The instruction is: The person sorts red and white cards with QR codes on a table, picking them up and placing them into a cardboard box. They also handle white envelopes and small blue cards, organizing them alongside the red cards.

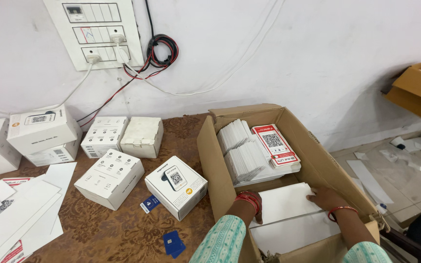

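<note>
Both my hands are inside an open cardboard box [210, 146] on the table. My left hand [255, 208], with red bangles at the wrist, grips the left edge of a stack of white sheets [288, 214] lying in the box's near half; its fingers are tucked under the stack. My right hand [323, 197], a red bangle at its wrist, holds the stack's right edge with its fingers over the top. Behind the sheets stand bundles of white cards [242, 151] and a pile of red-and-white code cards [275, 144].
Several small white device boxes [109, 178] [176, 186] [42, 129] sit on the brown patterned tablecloth to the left. White sheets [25, 209] lie at the left edge and small blue cards [173, 242] near the front. A switch panel with cables [96, 31] hangs on the wall. Another cardboard box [417, 90] is at the right.
</note>
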